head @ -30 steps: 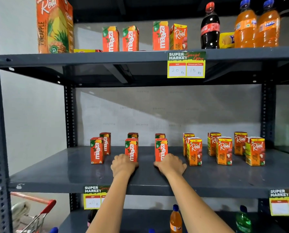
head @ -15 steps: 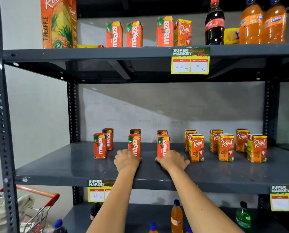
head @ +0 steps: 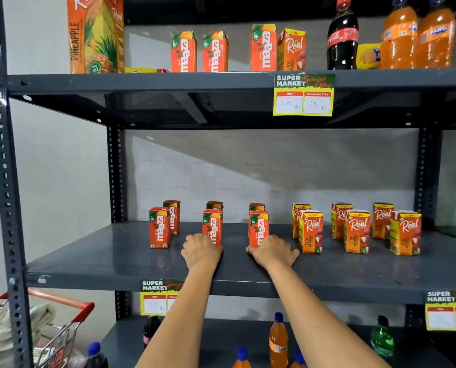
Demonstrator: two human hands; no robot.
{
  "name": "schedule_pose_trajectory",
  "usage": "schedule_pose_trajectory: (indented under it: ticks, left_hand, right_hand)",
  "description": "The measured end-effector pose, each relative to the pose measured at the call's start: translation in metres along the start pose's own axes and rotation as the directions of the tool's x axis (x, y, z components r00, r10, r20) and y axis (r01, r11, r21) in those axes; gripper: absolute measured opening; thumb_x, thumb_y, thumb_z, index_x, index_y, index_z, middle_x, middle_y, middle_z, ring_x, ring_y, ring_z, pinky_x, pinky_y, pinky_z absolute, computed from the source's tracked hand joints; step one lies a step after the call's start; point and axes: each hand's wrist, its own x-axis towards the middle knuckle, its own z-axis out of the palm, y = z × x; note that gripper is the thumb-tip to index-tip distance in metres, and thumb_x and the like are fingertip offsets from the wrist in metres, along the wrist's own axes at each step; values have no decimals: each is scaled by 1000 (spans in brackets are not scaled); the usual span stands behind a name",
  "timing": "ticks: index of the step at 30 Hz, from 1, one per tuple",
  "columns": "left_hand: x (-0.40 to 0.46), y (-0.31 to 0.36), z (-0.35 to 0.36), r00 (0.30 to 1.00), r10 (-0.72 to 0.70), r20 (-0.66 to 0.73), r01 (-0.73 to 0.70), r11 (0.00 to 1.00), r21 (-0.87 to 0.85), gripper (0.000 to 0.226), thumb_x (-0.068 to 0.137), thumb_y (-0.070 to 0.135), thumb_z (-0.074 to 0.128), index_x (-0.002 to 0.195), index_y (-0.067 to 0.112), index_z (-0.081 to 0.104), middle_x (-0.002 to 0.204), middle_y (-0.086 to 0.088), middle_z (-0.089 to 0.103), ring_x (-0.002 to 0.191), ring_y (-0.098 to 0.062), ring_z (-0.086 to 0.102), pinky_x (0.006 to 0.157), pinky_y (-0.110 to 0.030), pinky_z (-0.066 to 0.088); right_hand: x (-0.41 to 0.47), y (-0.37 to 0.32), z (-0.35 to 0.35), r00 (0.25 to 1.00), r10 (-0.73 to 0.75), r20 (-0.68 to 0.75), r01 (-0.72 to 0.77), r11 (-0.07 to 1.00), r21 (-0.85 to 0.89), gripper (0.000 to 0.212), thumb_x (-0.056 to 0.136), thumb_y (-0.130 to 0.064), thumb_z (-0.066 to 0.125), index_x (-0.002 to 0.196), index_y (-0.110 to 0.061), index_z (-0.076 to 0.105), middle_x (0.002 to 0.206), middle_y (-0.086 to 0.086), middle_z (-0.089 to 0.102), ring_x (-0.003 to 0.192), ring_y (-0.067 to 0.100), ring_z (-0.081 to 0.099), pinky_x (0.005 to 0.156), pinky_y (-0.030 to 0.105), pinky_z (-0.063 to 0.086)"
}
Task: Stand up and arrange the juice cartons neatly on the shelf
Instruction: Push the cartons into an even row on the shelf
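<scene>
Fig.: final alignment of front row. Left hand (head: 201,250) rests w/ fingers curled, at base of a Maaza carton (head: 212,226); right hand (head: 273,251) likewise at the next Maaza carton (head: 258,228); neither clamps a carton. All cartons on middle shelf (head: 115,258) stand upright in paired rows, Real cartons (head: 310,231) to the right. Next, prob.: nudge both fronts flush w/ left-most pair, gently, to avoid tipping.

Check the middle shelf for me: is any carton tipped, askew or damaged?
None tipped or visibly damaged; every carton on the middle shelf stands upright. The back-left Maaza carton is turned sideways relative to its neighbours, and the rightmost Real carton sits slightly angled. Both hands rest at the front Maaza cartons' bases.
</scene>
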Motion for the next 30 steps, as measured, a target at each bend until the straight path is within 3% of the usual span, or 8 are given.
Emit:
schedule_pose_trajectory:
  ticks: [16,22,26,30]
  left_hand:
    - [-3,1,-2,1000,5,11,-6,999,38,63,78,45,68,122,2,51,121,-17,52,110,-30,53,91,-37,45]
    - [-20,4,-11,999,-47,11,43,972,229,62,83,54,57,123,6,53,122,-15,54,110,-29,51,90,-36,44]
    - [-51,17,-1,995,94,42,-101,964,247,43,90,38,48,116,5,57,118,-17,59,107,-32,55,89,-38,46]
    - [-96,75,21,911,347,221,-372,925,81,47,91,42,50,115,3,55,118,-18,59,107,-31,55,90,-40,49]
  right_hand:
    - [1,0,-1,999,-9,32,8,1000,24,73,71,-64,65,123,-15,52,125,7,59,116,28,52,95,42,34]
    - [-7,11,-17,992,-43,122,36,997,63,70,74,-59,68,125,-14,52,127,7,58,118,28,52,91,38,40]
    - [-14,53,-35,982,-109,156,94,990,103,45,81,-47,67,101,-8,62,102,11,65,100,28,63,65,29,42]
    - [-11,110,-68,986,-92,139,61,976,210,30,84,-40,67,77,-12,59,78,6,60,86,24,63,61,24,41]
